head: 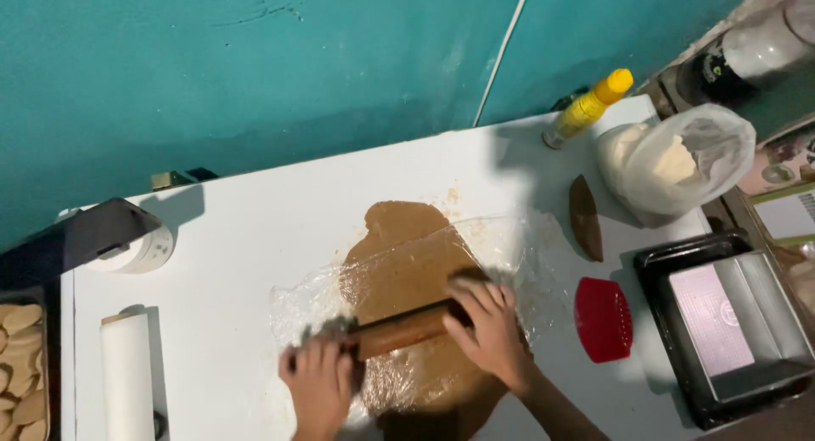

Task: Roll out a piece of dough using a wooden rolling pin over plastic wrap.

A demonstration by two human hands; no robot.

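Yellow squeeze bottle point(587, 108), bagged dough point(679, 161), red scraper point(603, 319), paper roll point(127, 377), nested black baking trays point(679, 256)

**Open worktop to the left and back, crowded on the right**

Bare worktop point(255, 229) lies open between the dough sheet point(407, 271) and the paper roll point(127, 373); the back strip by the wall is free too; on the right a red scraper point(603, 320), a brown wedge point(585, 217), a bagged lump point(679, 161), a yellow bottle point(587, 108) and a black tray point(722, 331) crowd the passage; a biscuit tray point(21, 365) blocks the left edge.
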